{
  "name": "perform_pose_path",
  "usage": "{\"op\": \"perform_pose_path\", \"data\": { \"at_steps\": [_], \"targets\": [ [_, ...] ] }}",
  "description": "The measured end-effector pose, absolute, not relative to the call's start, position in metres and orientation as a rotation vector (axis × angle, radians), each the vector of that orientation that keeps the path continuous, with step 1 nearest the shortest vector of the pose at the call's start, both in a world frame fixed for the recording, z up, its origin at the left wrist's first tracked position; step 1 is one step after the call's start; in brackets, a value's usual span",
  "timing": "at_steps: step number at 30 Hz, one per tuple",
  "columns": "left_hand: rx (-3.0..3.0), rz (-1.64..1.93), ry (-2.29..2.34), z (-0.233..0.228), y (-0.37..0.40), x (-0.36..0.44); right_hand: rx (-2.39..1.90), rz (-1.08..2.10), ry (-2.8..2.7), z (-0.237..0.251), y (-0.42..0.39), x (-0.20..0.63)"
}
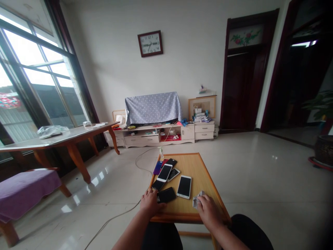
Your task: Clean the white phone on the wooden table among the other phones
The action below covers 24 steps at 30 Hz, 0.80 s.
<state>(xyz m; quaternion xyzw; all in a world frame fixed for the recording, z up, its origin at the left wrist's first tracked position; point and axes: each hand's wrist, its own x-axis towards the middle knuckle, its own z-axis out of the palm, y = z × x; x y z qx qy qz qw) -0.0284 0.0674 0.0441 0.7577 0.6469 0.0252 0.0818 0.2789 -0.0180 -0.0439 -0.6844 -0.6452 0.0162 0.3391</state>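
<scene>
My left hand point(151, 202) is at the near left of a small wooden table point(205, 184), its thumb and fingers around the left end of a dark smartphone point(168, 195) lying flat. In my right hand point(209, 208) is a crumpled light grey cloth point(195, 202), pressed on the tabletop near the right edge. Between the hands, a white smartphone point(184, 186) with a dark screen lies face up. Behind the dark phone, several others overlap in a pile, with another white smartphone point(164, 173) on top and a blue-purple phone point(158, 167) at the left.
A small pump bottle point(161, 152) stands at the table's far left corner. A cable point(118, 216) runs across the tiled floor on the left. Farther left are a long table point(78, 133) and a purple-covered stool point(28, 191). A low white cabinet point(142, 140) lines the wall.
</scene>
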Motion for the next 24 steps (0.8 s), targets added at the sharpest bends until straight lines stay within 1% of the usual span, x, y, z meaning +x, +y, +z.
{"op": "perform_pose_path", "data": {
  "at_steps": [6, 13, 24],
  "targets": [
    [2.236, 0.059, 1.925, 0.047, 0.081, -0.027, -1.78, 0.042, -1.675, -0.043, -0.018, 0.279],
    [2.29, 0.118, 1.924, 0.045, 0.077, -0.024, -1.778, 0.047, -1.676, -0.042, -0.018, 0.28],
    [2.476, 0.104, 1.875, 0.056, 0.093, -0.06, -1.78, 0.063, -1.697, -0.044, -0.017, 0.28]
  ]
}}
